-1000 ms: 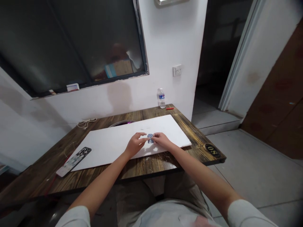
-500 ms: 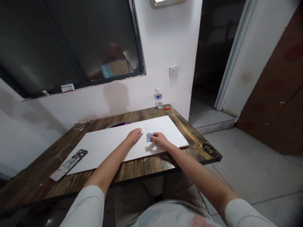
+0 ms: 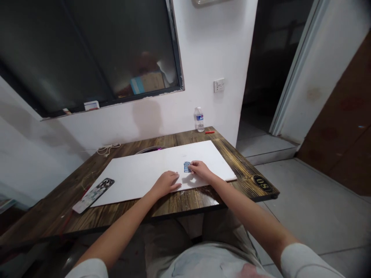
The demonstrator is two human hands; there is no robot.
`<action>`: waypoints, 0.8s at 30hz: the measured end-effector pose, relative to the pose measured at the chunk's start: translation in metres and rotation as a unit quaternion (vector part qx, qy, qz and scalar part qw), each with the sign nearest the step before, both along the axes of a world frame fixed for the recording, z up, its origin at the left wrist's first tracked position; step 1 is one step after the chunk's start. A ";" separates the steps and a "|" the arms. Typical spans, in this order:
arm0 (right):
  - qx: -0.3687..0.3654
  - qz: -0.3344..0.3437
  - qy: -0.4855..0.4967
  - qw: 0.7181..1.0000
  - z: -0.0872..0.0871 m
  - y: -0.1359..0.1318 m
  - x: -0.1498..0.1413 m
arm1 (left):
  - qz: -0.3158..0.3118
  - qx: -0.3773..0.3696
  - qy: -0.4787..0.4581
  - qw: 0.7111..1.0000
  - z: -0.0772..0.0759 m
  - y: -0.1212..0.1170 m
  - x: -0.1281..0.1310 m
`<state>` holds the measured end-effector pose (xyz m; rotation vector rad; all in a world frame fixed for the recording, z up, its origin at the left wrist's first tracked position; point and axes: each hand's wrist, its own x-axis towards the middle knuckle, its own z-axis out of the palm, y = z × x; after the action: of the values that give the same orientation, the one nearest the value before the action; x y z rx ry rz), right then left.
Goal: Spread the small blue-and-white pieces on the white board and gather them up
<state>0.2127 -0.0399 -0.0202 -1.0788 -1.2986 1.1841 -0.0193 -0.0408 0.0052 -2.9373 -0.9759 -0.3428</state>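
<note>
Between the thumb and fingers of my right hand [image 3: 200,170] is a small blue ladder-like frame [image 3: 186,167] with several slots. It is held up just over a white board [image 3: 139,173], its right edge covered by my fingertips. To the left and nearer me, my left hand [image 3: 166,183] rests low at the board, thumb and fingers apart. I make out nothing in it, though its palm side is hidden. A faint thin sliver or mark [image 3: 184,156] shows on the board beyond the blue frame, too small to name.
A phone [image 3: 94,195] lies over the board's left corner. Behind the board are a white cable [image 3: 108,149] and a round dark rim [image 3: 150,149]. A water bottle [image 3: 199,120] and a red pen-like stick [image 3: 210,132] are at the wooden table's [image 3: 246,170] back right.
My left hand left the blue frame, reached forward over the board, then drew back toward me. One of two thin marks on the board no longer shows. My right hand kept the frame.
</note>
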 end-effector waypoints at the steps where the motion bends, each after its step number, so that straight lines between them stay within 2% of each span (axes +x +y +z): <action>1: -0.002 0.000 0.003 1.000 0.000 -0.001 0.000 | -0.012 0.002 -0.003 1.000 -0.001 -0.005 -0.003; 9: -0.020 0.003 0.014 1.000 0.000 -0.003 0.000 | -0.060 0.054 -0.017 0.997 -0.004 -0.028 -0.018; 15: -0.022 0.002 0.004 1.000 -0.004 0.000 0.001 | -0.057 0.091 -0.023 0.994 -0.008 -0.039 -0.018; 17: -0.018 0.002 0.002 1.000 -0.004 -0.001 0.001 | -0.045 0.074 -0.052 0.995 -0.006 -0.043 -0.017; 20: -0.004 0.010 0.001 1.000 -0.003 -0.002 0.000 | -0.006 0.011 -0.147 0.989 0.001 -0.048 -0.010; 24: 0.020 0.028 -0.004 0.999 -0.001 -0.003 -0.002 | 0.063 -0.090 -0.304 0.946 0.009 -0.047 0.010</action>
<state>0.2106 -0.0434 -0.0214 -1.0258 -1.3614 1.1919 -0.0089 -0.0874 0.0138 -2.9486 -1.2992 -1.2680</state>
